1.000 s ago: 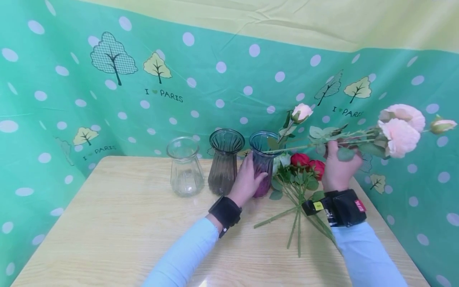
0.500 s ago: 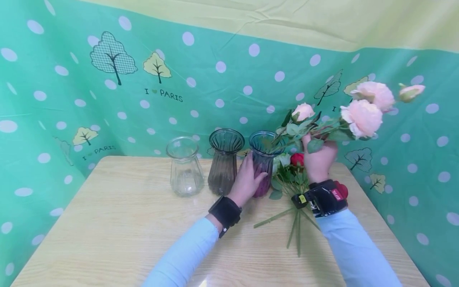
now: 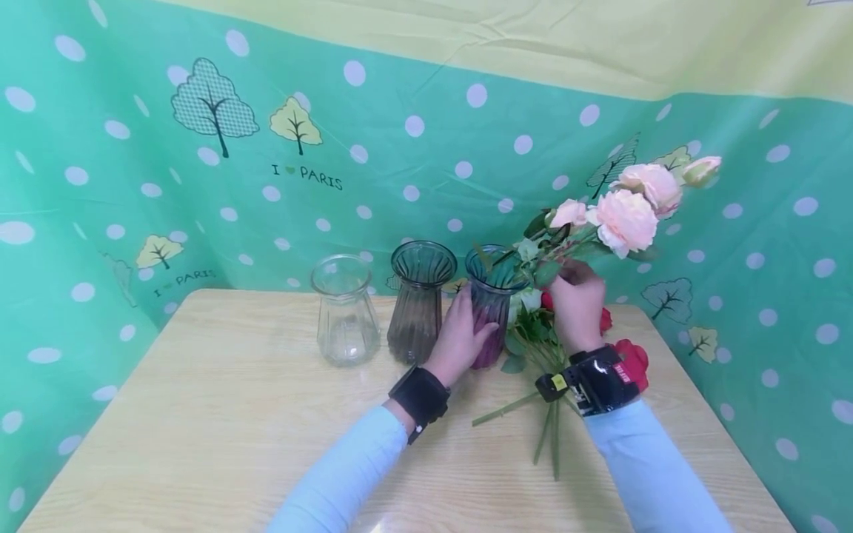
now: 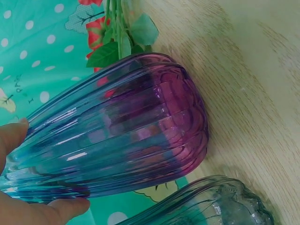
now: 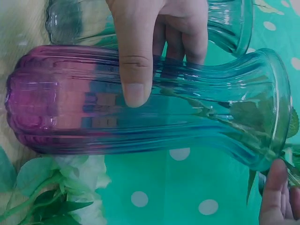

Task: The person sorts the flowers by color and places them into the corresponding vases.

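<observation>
In the head view, a blue-to-purple ribbed glass vase (image 3: 494, 305) stands upright with my left hand (image 3: 458, 340) gripping its side. The left wrist view shows thumb and fingers (image 4: 69, 206) around the narrower part of the glass. My right hand (image 3: 578, 305) holds the stem of an artificial pink rose spray (image 3: 625, 222) just right of the rim. In the right wrist view, stem and leaves are visible inside the vase's neck (image 5: 243, 112), and a fingertip (image 5: 275, 176) lies by the rim. A pink bud (image 3: 568, 213) leans out beside the larger blooms.
A grey glass vase (image 3: 416, 326) and a clear one (image 3: 346, 326) stand in a row to the left. Red roses (image 3: 605, 320), white flowers (image 3: 528, 300) and crossed green stems (image 3: 555, 437) lie on the wooden table (image 3: 233, 414) at right. A polka-dot cloth (image 3: 373, 170) hangs behind.
My right hand has moved left and slightly down, bringing the pink rose spray from the right to the vase, its stem now inside the mouth. The left hand has stayed on the vase.
</observation>
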Motion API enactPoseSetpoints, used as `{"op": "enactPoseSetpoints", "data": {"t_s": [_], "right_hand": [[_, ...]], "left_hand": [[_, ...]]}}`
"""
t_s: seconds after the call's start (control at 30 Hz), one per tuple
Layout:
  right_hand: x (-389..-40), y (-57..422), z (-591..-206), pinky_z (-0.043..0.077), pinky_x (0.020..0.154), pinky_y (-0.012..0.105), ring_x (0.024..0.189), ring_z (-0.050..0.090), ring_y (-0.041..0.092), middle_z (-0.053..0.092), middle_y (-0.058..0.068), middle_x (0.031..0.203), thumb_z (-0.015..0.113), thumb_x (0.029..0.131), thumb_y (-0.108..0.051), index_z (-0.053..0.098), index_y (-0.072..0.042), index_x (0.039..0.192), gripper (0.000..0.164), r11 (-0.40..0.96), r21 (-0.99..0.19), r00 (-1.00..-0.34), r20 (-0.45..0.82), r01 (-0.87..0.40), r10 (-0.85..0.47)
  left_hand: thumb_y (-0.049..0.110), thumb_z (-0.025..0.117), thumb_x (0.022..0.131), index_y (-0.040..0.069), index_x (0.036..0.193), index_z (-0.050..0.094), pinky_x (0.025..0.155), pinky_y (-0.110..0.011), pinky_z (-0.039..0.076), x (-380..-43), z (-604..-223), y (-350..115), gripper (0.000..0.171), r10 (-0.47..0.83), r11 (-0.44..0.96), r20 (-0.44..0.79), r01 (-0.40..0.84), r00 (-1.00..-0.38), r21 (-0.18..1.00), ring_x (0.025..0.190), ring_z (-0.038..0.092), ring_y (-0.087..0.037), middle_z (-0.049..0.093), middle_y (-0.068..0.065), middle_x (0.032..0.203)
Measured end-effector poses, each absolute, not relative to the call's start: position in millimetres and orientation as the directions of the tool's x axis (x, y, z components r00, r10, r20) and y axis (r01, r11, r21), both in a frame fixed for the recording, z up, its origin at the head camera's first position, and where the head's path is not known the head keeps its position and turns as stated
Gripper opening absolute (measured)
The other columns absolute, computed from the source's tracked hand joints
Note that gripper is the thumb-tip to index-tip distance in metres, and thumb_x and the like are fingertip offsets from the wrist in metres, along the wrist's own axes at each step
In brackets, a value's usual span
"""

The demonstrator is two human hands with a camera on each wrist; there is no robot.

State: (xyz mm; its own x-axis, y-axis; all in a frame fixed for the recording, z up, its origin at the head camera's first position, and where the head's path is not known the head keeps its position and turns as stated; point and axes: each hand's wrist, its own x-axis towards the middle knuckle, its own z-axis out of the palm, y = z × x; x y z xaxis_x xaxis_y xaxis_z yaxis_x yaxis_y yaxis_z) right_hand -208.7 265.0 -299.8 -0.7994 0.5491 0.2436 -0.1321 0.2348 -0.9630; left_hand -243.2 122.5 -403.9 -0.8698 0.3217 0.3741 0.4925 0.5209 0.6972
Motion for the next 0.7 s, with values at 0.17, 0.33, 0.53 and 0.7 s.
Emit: {"op": "enactPoseSetpoints", "data": {"t_s": [0.17, 0.33, 0.53, 0.7], "right_hand": [[-202, 271, -296, 0.058, 0.069, 0.017, 0.067, 0.065, 0.006, 0.064, 0.000, 0.087, 0.051, 0.091, -0.004, 0.050, 0.001, 0.129, 0.038, 0.041, -0.978, -0.831, 0.195, -0.204, 0.521], [-206, 274, -290, 0.058, 0.062, 0.018, 0.063, 0.065, 0.009, 0.064, 0.002, 0.082, 0.053, 0.095, -0.014, 0.060, 0.002, 0.113, 0.025, -0.026, -0.959, -0.808, 0.224, -0.283, 0.546], [-213, 276, -285, 0.055, 0.057, 0.016, 0.062, 0.062, 0.009, 0.064, 0.002, 0.081, 0.056, 0.094, -0.015, 0.063, -0.006, 0.101, 0.014, -0.007, -0.968, -0.793, 0.201, -0.250, 0.575], [-218, 279, -286, 0.052, 0.053, 0.016, 0.057, 0.057, 0.007, 0.061, -0.001, 0.073, 0.057, 0.092, -0.014, 0.064, -0.007, 0.092, 0.010, 0.055, -0.985, -0.811, 0.164, -0.161, 0.562]], "left_hand": [[0.033, 0.059, 0.091, -0.004, 0.146, 0.018, 0.115, -0.041, 0.030, -243, -402, 123, 0.079, 0.326, 0.519, 0.359, 0.483, -0.874, 0.705, 0.139, 0.029, -0.034, 0.027, -0.023, 0.150], [0.033, 0.059, 0.091, -0.004, 0.147, 0.017, 0.115, -0.041, 0.029, -243, -402, 122, 0.079, 0.321, 0.520, 0.341, 0.465, -0.884, 0.717, 0.139, 0.028, -0.033, 0.026, -0.022, 0.151], [0.033, 0.059, 0.091, -0.003, 0.147, 0.016, 0.115, -0.041, 0.029, -243, -405, 123, 0.080, 0.320, 0.516, 0.337, 0.461, -0.885, 0.722, 0.139, 0.028, -0.033, 0.026, -0.022, 0.151], [0.034, 0.059, 0.091, -0.002, 0.148, 0.015, 0.116, -0.040, 0.029, -243, -403, 123, 0.080, 0.322, 0.519, 0.334, 0.460, -0.886, 0.720, 0.140, 0.027, -0.032, 0.024, -0.021, 0.152]]}}
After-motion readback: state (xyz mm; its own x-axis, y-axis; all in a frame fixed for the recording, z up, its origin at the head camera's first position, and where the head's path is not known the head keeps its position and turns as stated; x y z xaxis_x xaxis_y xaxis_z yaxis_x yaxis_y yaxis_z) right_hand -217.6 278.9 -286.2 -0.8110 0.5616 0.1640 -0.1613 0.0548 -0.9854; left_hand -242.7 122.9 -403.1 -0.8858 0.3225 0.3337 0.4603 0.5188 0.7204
